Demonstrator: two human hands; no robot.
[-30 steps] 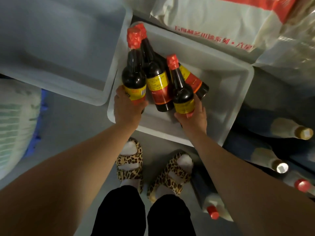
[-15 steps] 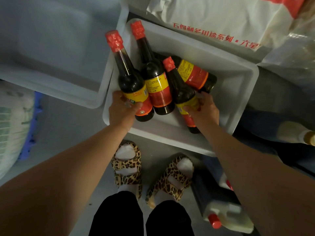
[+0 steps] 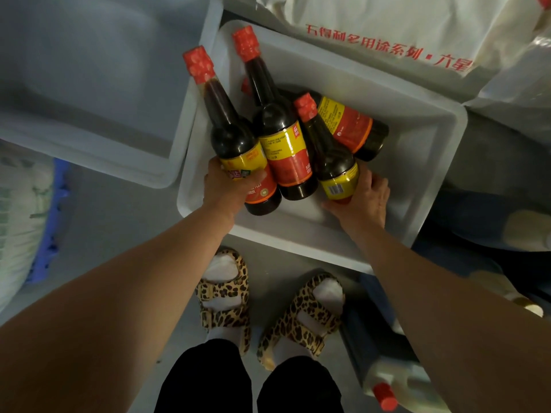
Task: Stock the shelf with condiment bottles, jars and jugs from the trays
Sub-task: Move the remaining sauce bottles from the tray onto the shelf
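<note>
left hand [image 3: 231, 186] fingers hidden behind bottle [image 3: 238, 144] | tray [image 3: 432, 186] corner cut off

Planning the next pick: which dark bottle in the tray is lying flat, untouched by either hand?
The rearmost bottle, lying on its side behind the three held ones, label facing up.

Dim light, grey floor [image 3: 104, 216], white sacks [image 3: 387, 22]
</note>
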